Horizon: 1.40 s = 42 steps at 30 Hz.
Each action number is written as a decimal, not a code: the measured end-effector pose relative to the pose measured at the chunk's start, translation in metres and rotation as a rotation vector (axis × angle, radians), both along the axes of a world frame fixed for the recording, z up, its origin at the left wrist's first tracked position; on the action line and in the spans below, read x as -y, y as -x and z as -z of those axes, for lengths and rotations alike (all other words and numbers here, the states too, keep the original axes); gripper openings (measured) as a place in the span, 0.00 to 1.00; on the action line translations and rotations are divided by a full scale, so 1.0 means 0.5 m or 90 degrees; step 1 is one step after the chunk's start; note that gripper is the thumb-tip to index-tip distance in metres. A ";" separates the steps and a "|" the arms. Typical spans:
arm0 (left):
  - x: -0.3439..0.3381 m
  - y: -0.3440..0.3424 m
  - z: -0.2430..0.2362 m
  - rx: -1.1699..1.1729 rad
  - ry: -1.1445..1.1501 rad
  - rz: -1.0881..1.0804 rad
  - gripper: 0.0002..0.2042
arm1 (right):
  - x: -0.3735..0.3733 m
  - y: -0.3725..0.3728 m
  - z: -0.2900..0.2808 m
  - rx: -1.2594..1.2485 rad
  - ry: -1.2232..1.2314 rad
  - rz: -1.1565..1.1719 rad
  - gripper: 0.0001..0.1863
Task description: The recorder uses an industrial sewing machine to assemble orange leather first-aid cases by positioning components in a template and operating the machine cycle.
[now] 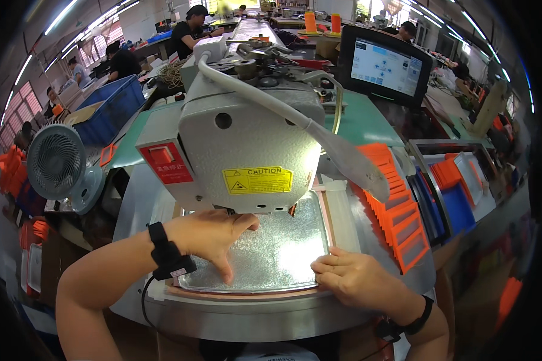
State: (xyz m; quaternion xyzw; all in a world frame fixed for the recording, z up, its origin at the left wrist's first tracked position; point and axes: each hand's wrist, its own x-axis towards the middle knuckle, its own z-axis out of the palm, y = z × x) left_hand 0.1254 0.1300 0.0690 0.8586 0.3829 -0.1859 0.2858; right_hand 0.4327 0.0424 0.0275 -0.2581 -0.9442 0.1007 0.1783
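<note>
A shiny silver sheet (265,259) with rounded corners lies flat in a pinkish-edged frame under the grey head of an industrial sewing machine (253,138). My left hand (208,234) rests over the sheet's left part, its thumb stretched toward me and apart from the other fingers. Some of those fingertips are hidden beneath the machine head. At the sheet's near right edge is my right hand (358,277), fingers curled and pressed together. What its fingertips pinch, if anything, is hidden.
Overlapping orange mesh-filled frames (397,210) lie right of the machine. Beyond them sits a tray (457,186) with orange and blue pieces. A lit screen (385,67) stands behind, a fan (57,159) and blue crate (108,111) at left. Other people work farther back.
</note>
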 end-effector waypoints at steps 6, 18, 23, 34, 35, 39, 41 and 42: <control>0.045 0.040 0.039 0.135 -0.129 0.068 0.48 | -0.002 -0.004 0.000 -0.007 0.003 0.000 0.05; 0.073 0.007 0.017 0.047 -0.065 0.048 0.55 | -0.043 -0.042 0.006 -0.160 0.196 -0.014 0.01; 0.084 0.011 0.008 0.041 -0.049 0.010 0.55 | -0.147 -0.064 0.022 -0.244 -0.042 -0.014 0.05; 0.080 0.000 0.008 0.027 -0.052 0.007 0.56 | -0.183 -0.064 0.012 0.049 0.072 0.052 0.14; 0.080 -0.001 0.010 0.023 -0.057 0.011 0.57 | -0.183 -0.062 0.009 0.054 0.074 0.050 0.14; 0.079 -0.010 0.005 0.031 -0.031 0.000 0.57 | -0.181 -0.057 -0.019 0.148 0.066 0.049 0.11; 0.079 -0.008 0.007 0.033 -0.027 0.004 0.57 | -0.175 -0.056 -0.020 0.173 0.027 0.043 0.12; 0.079 -0.006 0.009 0.022 -0.045 0.019 0.57 | -0.169 -0.056 -0.021 0.145 0.029 0.037 0.13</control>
